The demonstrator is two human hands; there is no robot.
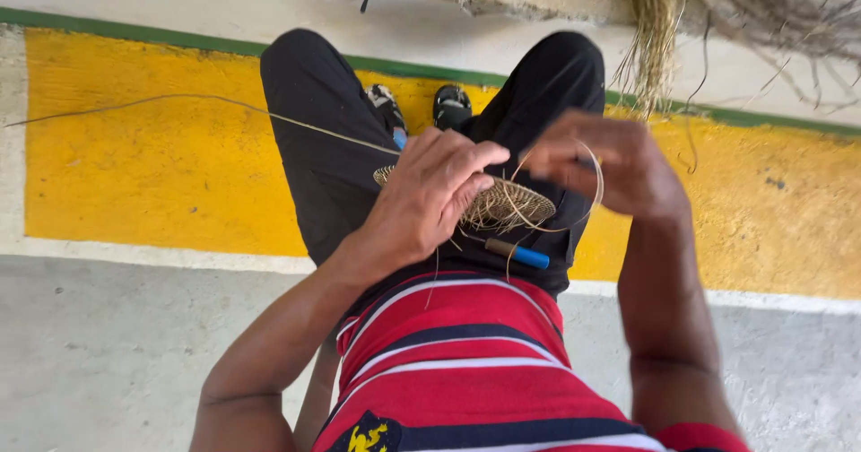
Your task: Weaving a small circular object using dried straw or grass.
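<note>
I look down on a concrete floor point(108, 353), grey and rough, with a wide yellow band point(143, 174) painted across it, edged by a white line near me and a thin green stripe point(126, 32) on the far side. Beyond that runs a pale, chipped ledge, and a bundle of dry straw fibres point(655, 39) hangs down at the upper right.

I see black trousers point(314, 129) with knees spread, dark shoes point(451, 105) between them, and a red shirt point(448, 362) with navy and white stripes at the bottom.

On the lap sits the disc point(516, 205), a flat round piece of coiled, woven straw, tan and finely ribbed, lying roughly level. The left hand point(430, 196) is closed over its left edge, fingers curled, grasping it. The right hand point(619, 160) is pinched on a strand point(594, 178) that loops from the disc up round to the fingers. A second long strand point(197, 99) runs leftward from the disc, far out over the yellow band, its long axis nearly level across the view.

Just below the disc lies a small tool point(517, 254) with a blue end, pointing lower right.
</note>
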